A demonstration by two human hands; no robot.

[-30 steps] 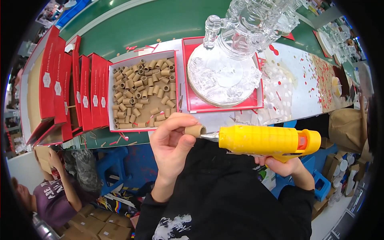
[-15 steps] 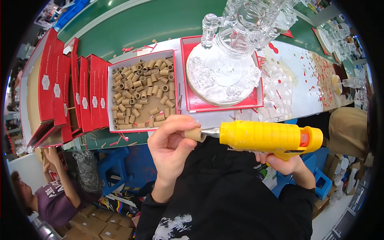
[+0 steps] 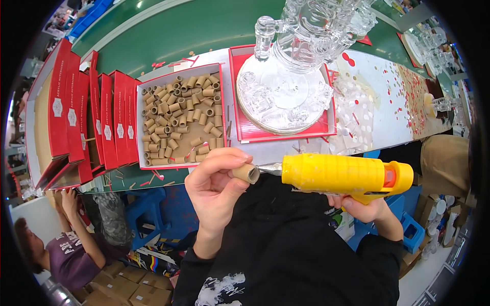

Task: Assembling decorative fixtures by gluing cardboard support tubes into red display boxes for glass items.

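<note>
A short brown cardboard tube [image 3: 245,173] is pinched between the thumb and fingers of my left hand [image 3: 217,184], its open end turned to the right. My right hand [image 3: 363,208] grips a yellow hot glue gun [image 3: 337,171] from below, with some fingers hidden behind it. The gun's metal nozzle [image 3: 271,168] points left and lies at the tube's rim. Beyond my left hand, a shallow box [image 3: 141,122] holds many similar tubes. A clear acrylic figure [image 3: 306,46] on a round white base [image 3: 286,97] stands in a red box lid [image 3: 241,133] further off.
Red boxes [image 3: 104,120] stand in a row at the left. Red and gold scraps [image 3: 408,97] litter the right of the green table [image 3: 204,25]. Blue stools [image 3: 145,214] stand below the table edge. A person [image 3: 71,250] works at the lower left.
My left hand has shifted slightly left and turned the tube, so its open end shows more. The nozzle now sits at the rim rather than inside the opening.
</note>
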